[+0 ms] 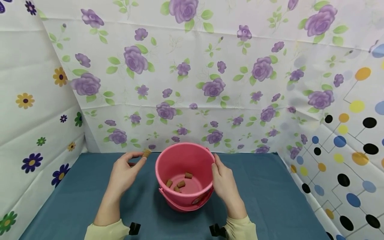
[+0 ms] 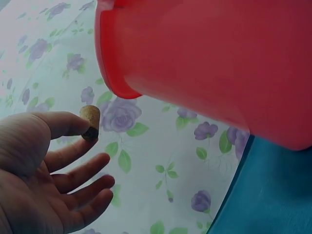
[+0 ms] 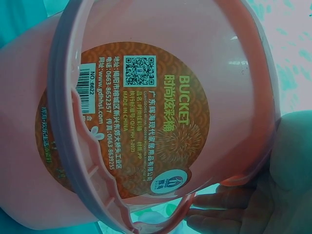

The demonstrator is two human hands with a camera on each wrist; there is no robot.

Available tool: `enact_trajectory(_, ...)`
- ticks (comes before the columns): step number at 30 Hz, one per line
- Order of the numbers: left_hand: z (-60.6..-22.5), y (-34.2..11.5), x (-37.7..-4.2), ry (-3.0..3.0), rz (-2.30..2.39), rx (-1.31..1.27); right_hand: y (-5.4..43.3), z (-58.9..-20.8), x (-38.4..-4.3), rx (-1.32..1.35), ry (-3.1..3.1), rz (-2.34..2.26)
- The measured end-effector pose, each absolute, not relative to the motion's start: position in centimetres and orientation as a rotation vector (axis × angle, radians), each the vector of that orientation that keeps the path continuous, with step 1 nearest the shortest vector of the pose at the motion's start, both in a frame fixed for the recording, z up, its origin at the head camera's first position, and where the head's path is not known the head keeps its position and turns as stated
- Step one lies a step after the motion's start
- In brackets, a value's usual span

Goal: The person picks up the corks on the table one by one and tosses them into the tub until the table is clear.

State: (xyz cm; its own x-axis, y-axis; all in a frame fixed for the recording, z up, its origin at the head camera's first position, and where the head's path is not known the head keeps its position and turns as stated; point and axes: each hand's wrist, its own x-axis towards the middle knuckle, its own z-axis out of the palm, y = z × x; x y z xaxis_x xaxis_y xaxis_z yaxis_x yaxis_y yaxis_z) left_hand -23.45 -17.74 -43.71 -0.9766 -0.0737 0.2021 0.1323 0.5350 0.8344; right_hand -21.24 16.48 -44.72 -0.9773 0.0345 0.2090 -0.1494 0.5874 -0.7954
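Observation:
A pink bucket (image 1: pixel 186 160) stands upright on the dark blue tabletop. Inside, at its bottom, lie several brown corks (image 1: pixel 181 183). To the left of the bucket, my left hand (image 1: pixel 124 173) pinches one cork (image 2: pixel 90 119) between thumb and index finger, the other fingers loosely spread. The held cork is apart from the rim. My right hand (image 1: pixel 225 183) grips the bucket's right rim, thumb at the rim and fingers along the outside. In the right wrist view, the bucket's hanging handle (image 3: pixel 61 97) crosses a round printed label (image 3: pixel 146 112).
The blue tabletop (image 1: pixel 264 200) spreads around the bucket. Behind it hangs a white sheet with purple roses (image 1: pixel 168 130). A flower-patterned sheet (image 1: pixel 39 133) borders the left side, and a dotted sheet (image 1: pixel 330 160) the right.

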Motion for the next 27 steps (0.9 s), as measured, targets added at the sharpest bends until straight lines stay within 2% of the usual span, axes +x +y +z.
enact_trajectory(16,-42.5,-16.1,-22.2,-2.452,-1.596,-0.143,16.4,-44.6,-21.2,0.102,-2.609,1.33)
enact_trajectory(27,-41.9,-13.8,-20.7,-2.333,-1.448,-0.372,16.4,-44.6,-21.2,0.107,-2.61,1.31)
